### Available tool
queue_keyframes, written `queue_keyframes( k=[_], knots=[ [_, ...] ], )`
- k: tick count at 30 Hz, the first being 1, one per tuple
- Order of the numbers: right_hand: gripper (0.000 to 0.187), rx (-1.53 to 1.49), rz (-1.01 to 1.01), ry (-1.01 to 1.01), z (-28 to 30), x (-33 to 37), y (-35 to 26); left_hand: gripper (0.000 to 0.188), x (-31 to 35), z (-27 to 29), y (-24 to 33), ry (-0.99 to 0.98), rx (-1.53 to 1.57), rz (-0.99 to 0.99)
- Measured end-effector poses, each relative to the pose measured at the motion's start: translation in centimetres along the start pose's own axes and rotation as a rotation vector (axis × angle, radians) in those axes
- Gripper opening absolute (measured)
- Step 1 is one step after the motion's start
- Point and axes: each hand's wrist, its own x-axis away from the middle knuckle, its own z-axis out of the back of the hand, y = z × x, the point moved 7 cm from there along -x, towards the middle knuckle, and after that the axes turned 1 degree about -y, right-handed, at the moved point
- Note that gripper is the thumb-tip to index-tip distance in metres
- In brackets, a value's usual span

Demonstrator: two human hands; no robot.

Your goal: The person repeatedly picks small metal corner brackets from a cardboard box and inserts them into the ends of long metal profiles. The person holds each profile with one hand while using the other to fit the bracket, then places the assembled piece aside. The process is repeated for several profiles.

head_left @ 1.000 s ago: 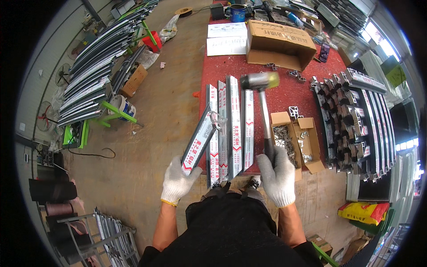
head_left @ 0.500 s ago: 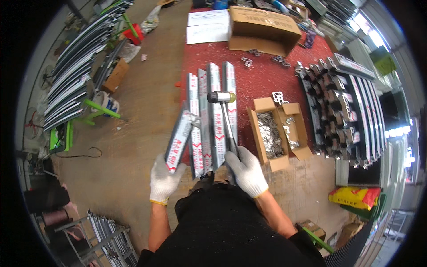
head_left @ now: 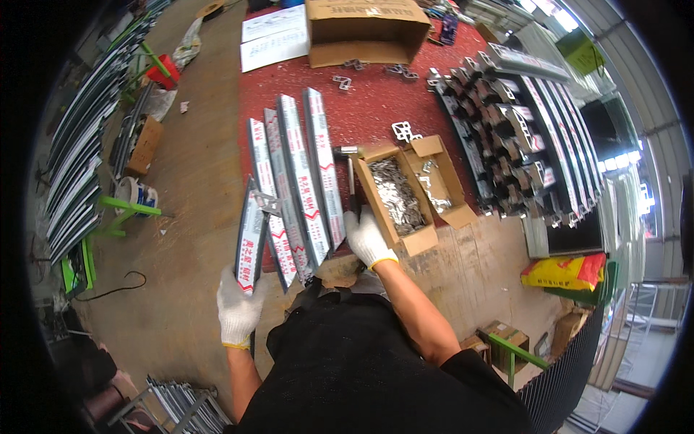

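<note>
- Lowered since the earlier frames, the hammer (head_left: 350,177) now lies flat on the red worktop (head_left: 376,108), where before its head was raised above the profiles
- Right hand (head_left: 367,237), in a white knit glove: fingers wrapped about the lower end of the hammer handle, at the near edge of the worktop
- Left hand (head_left: 238,311), also gloved: fingers closed on the near end of one aluminium profile (head_left: 251,235), held off the left edge of the worktop over the concrete floor (head_left: 188,217); a small metal corner piece (head_left: 269,205) sits at its far end
- Hammer position: between the row of profiles and the open box, head pointing away from the person
- Row of four aluminium profiles (head_left: 300,173), wrapped in white film with red print, lying side by side on the worktop, just right of the held one
- Small open cardboard box (head_left: 394,194), just right of the hammer, filled with small metal parts; a second open box (head_left: 437,181) touches its right side
- Stack of dark profiles (head_left: 520,123) further right on the worktop
- Large cardboard box (head_left: 365,29) at the far end, with loose metal brackets (head_left: 343,81) lying before it
- Racks of long profiles (head_left: 79,145) at far left, on the floor
</note>
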Motion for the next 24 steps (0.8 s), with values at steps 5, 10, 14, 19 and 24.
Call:
queue_keyframes(
  k=[5,10,14,19,24],
  knots=[
    [0.038,0.225,0.035,-0.390,4.9,5.7,-1.7,0.048,0.0,-1.0,0.8,-0.020,-0.020,0.023],
    [0.022,-0.336,0.274,-0.526,17.5,6.6,-4.8,0.050,0.0,-1.8,1.7,0.001,-0.010,-0.015],
    [0.019,0.110,0.197,-0.056,16.8,-1.6,-0.5,0.054,-0.4,-2.5,2.7,-0.044,-0.013,0.003],
    [0.025,0.576,0.152,-0.155,7.7,-7.1,3.8,0.056,-0.3,-3.2,4.1,-0.068,-0.033,0.020],
    [0.029,0.582,0.115,-0.227,4.9,-8.6,4.8,0.056,0.3,-3.8,3.8,-0.020,-0.018,-0.013]
  ],
)
